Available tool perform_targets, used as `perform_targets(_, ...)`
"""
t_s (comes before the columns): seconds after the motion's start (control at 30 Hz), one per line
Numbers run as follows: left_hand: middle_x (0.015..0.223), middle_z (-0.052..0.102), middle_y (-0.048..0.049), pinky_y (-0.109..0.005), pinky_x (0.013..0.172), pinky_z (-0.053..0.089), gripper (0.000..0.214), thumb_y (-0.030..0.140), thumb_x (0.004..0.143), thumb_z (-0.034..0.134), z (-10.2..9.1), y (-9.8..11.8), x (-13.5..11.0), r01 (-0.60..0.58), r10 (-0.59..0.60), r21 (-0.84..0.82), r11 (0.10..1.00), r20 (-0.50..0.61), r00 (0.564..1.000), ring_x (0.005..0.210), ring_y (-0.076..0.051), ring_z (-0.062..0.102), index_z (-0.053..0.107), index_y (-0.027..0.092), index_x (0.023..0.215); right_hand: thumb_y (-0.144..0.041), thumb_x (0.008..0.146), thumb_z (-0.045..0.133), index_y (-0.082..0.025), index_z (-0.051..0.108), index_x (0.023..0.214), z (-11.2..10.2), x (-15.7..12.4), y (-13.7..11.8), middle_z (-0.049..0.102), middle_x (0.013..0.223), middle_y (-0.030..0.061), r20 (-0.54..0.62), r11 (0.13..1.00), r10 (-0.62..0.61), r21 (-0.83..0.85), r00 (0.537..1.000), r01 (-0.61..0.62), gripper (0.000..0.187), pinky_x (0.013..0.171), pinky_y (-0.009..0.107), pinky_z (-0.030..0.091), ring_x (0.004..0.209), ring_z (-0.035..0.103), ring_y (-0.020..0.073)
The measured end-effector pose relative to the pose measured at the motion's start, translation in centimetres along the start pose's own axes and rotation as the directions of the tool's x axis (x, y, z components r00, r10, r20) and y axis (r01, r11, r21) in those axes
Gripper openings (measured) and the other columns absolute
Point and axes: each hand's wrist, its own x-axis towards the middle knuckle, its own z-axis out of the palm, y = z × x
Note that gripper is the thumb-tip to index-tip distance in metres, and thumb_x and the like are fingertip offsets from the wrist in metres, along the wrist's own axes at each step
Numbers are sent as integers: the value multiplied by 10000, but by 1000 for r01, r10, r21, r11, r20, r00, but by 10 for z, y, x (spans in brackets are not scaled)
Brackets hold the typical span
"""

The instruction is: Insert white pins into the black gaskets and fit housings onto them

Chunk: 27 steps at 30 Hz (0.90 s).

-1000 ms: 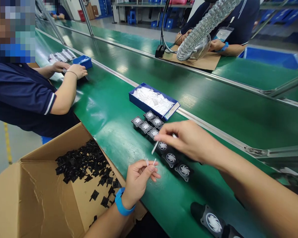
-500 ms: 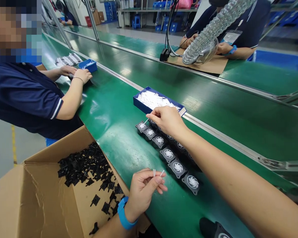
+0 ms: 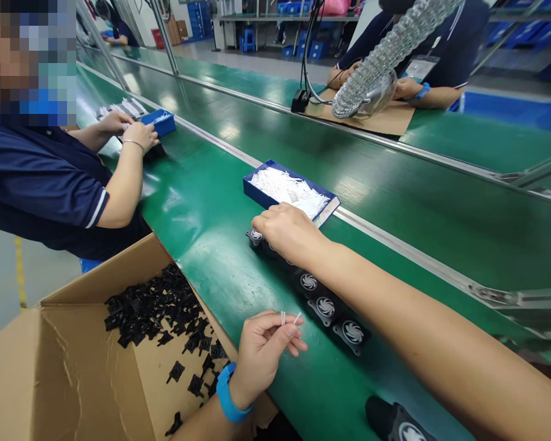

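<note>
A row of small black fan parts (image 3: 325, 305) with white swirl centres lies on the green belt (image 3: 220, 269). My right hand (image 3: 282, 230) reaches across and presses down, fingers closed, on the far end of the row by the fan part (image 3: 256, 236); what it pinches is hidden. My left hand (image 3: 266, 346), with a blue wristband, hovers near the belt's front edge and pinches a few thin white sticks (image 3: 288, 318). A blue tray (image 3: 257, 191) full of white sticks stands just behind the row.
An open cardboard box (image 3: 64, 361) of black plastic pieces sits at the lower left. A person in a dark shirt (image 3: 41, 184) works at the left by another blue tray (image 3: 160, 121). Another person (image 3: 422, 61) and a ribbed hose (image 3: 386, 55) are across the far belt.
My right hand carried a white stick from mid-row to the far end of the row and lowered onto the last fan part. My left hand stayed put with its sticks.
</note>
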Motion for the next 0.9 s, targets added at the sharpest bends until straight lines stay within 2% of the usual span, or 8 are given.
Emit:
perform_targets(0.1, 759, 707, -61, -215, 481, 567, 260, 391, 852, 719, 0, -1, 0, -12, 12, 4, 1000, 10, 1000, 562, -151, 706, 776, 138, 856, -37, 861, 512, -110, 732, 874, -1, 1, 1, 686, 794, 92, 59, 1000, -30, 0, 998, 30, 232, 715, 291, 367, 782, 625, 175)
perform_targets(0.23, 758, 702, -57, -217, 492, 567, 241, 374, 864, 707, -1, 0, 1, -29, 28, 18, 999, 19, 999, 576, -150, 706, 778, 143, 870, -128, 932, 495, -171, 630, 1275, -4, -4, 14, 697, 1069, 88, 28, 998, 2, 58, 1000, -4, 371, 774, 271, 427, 948, 648, 170)
perform_targets(0.3, 767, 700, -55, -218, 497, 568, 232, 365, 867, 705, -1, 0, 1, -29, 29, 24, 999, 20, 999, 577, -147, 705, 779, 146, 873, -260, 958, 528, -198, 563, 1354, -7, -7, 19, 675, 1153, 83, -16, 992, 56, 113, 998, -54, 402, 803, 278, 446, 996, 640, 176)
perform_targets(0.43, 787, 704, -55, -217, 513, 572, 208, 346, 879, 694, -3, 0, 1, -28, 27, 31, 999, 26, 999, 591, -144, 710, 781, 158, 890, -481, 891, 623, -186, 692, 1148, -9, -4, 14, 691, 964, 91, 12, 984, 165, 66, 986, -166, 397, 727, 295, 440, 864, 645, 199)
perform_targets(0.6, 774, 704, -53, -212, 506, 567, 199, 336, 878, 695, -3, -1, 0, -42, 41, 37, 998, 30, 999, 591, -145, 709, 780, 156, 888, -253, 903, 608, -103, 744, 932, 0, 5, 6, 630, 729, 105, 80, 984, 179, -10, 981, -178, 205, 678, 288, 415, 771, 638, 200)
perform_targets(0.67, 777, 707, -55, -212, 503, 567, 201, 336, 878, 696, -3, -1, 0, -48, 47, 36, 998, 28, 999, 591, -147, 710, 779, 153, 883, -251, 891, 621, -99, 743, 922, 0, 4, 7, 619, 713, 104, 91, 983, 185, -18, 978, -184, 198, 663, 290, 412, 760, 636, 206)
perform_targets(0.8, 791, 713, -57, -219, 508, 574, 196, 332, 876, 698, -3, 0, 0, -49, 48, 35, 998, 28, 998, 597, -149, 711, 778, 154, 885, -424, 892, 632, -123, 711, 1068, -6, 5, 9, 634, 798, 120, 31, 978, 210, -8, 977, -210, 357, 691, 323, 425, 838, 641, 252)
perform_targets(0.9, 806, 718, -59, -225, 521, 581, 174, 314, 879, 698, -4, 0, 0, -42, 41, 36, 998, 32, 999, 612, -154, 716, 778, 161, 899, -308, 913, 600, -107, 717, 1021, -10, 12, 8, 624, 794, 117, 15, 987, 160, -6, 987, -160, 257, 711, 321, 429, 850, 640, 244)
